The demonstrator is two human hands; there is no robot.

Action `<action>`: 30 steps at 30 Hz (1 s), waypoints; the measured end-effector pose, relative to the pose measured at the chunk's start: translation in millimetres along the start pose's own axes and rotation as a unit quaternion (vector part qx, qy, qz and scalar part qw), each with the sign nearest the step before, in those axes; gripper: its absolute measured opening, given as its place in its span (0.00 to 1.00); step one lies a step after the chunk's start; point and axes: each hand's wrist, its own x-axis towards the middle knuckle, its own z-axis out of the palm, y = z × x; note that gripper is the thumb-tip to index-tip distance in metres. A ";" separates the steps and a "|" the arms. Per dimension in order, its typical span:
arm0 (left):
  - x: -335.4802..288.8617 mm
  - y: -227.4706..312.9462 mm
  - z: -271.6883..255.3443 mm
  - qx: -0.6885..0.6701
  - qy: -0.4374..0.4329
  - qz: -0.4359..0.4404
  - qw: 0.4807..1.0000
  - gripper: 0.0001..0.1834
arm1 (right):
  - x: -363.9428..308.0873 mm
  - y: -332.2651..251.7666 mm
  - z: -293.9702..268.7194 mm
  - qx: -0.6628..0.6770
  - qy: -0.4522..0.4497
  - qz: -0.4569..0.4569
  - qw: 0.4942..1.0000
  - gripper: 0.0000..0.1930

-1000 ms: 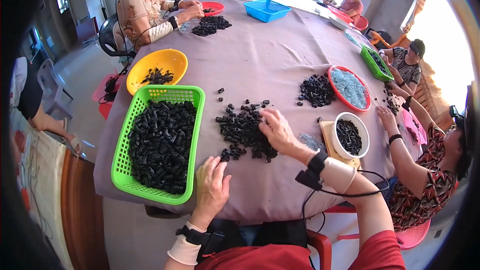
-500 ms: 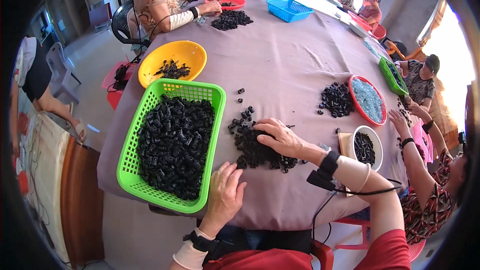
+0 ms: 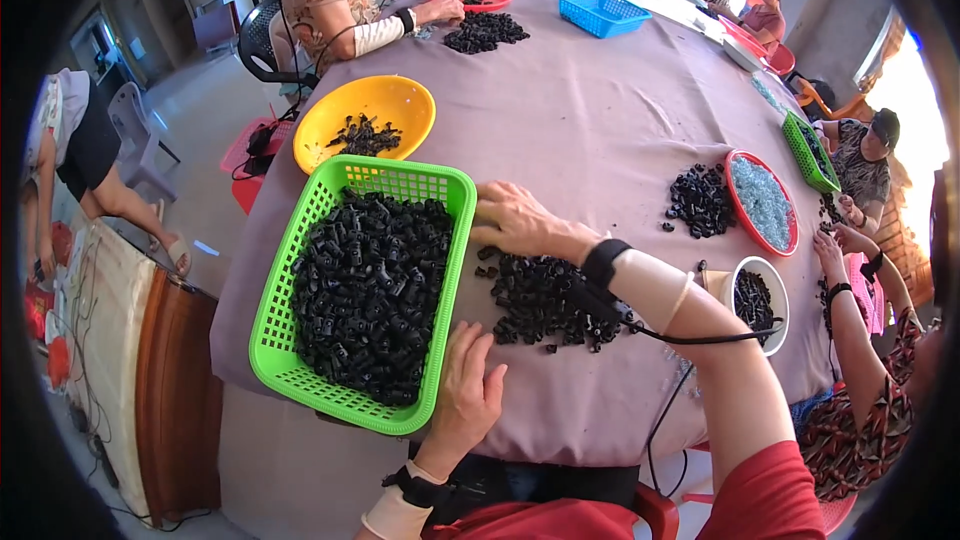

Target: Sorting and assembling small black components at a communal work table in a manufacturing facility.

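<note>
My left hand [image 3: 466, 395] lies by the near right corner of a green plastic basket [image 3: 458, 270], its fingers stretched out along the basket's side. The basket holds a heap of small black plastic parts [image 3: 370, 290]. My right hand [image 3: 525, 223] is laid on the table against the basket's far right side, fingers reaching toward the rim and apart from the thumb. Its fingertips are partly out of sight, and any parts under them are hidden. Between my hands and beneath my right wrist spreads a loose pile of black plastic parts [image 3: 550, 305].
A yellow bowl [image 3: 418, 120] with black parts stands beyond the basket. To the right are another black pile [image 3: 700, 202], a red tray [image 3: 738, 202] of clear pieces and a white bowl [image 3: 780, 290]. A blue basket [image 3: 600, 15] sits farther off. Co-workers sit around the table.
My right hand has moved from on top of the black pile, away and left, to the stray parts beside the basket. My left hand stays by the basket. The view has shifted slightly.
</note>
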 end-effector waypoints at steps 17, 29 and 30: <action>0.1 4.3 3.1 0.050 0.002 0.025 0.998 0.24 | -72.5 -23.2 -23.3 0.045 0.060 0.013 0.997 0.22; -3.3 -2.8 4.5 0.055 0.009 0.022 0.998 0.18 | -109.3 -60.9 -32.6 0.119 -0.040 0.031 0.992 0.19; -2.9 -2.7 5.4 0.051 0.006 0.026 0.998 0.18 | -116.8 -57.3 -40.1 0.073 0.021 0.042 0.996 0.19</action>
